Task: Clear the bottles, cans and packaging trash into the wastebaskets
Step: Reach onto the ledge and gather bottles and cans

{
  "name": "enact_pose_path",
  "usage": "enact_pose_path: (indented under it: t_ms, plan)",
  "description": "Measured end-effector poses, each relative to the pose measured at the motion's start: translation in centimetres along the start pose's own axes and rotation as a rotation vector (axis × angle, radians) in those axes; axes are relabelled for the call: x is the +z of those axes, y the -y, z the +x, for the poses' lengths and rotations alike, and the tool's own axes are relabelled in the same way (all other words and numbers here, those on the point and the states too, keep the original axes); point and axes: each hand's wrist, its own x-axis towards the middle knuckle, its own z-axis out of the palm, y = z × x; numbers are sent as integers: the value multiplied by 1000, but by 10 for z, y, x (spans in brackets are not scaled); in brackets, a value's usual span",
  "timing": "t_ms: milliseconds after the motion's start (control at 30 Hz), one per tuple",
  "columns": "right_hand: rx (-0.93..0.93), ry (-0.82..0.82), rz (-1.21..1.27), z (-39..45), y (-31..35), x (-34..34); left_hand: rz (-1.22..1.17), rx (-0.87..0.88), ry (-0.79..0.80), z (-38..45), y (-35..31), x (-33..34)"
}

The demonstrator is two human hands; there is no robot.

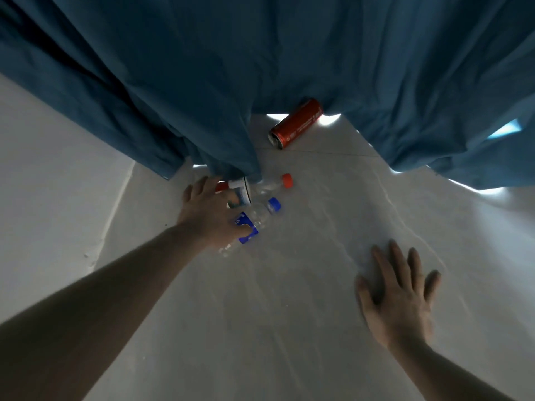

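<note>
Two clear bottles point(262, 208) lie under the left hand point(207, 215) (thumb curled onto the blue-labelled one); the right hand point(401, 293) hovers, fingers spread wide.

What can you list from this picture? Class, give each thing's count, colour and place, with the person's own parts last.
can: one, red, lying on its side on the floor at the curtain's hem.
bottles: at least two, clear, lying together on the floor; one blue cap, one red cap; a further red-and-white item beside them is unclear.
curtain: one, blue, hanging across the top.
floor: pale tiles.
wall: white, left.
left hand: over the bottles, thumb on the blue label.
right hand: fingers spread, holding nothing.
</note>
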Motion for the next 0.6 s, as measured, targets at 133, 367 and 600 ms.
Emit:
enact_pose_path:
  t_ms: [133, 367, 600]
  plan:
    - [-1, -15, 21, 0, 0, 0, 139, 20, 183, 0, 9, 14]
    - [-1, 10, -5, 0, 1, -1, 156, 48, 318, -24, -17, 24]
    - [-16, 0, 2, -2, 1, -4, 103, 128, 341, -98, -68, 59]
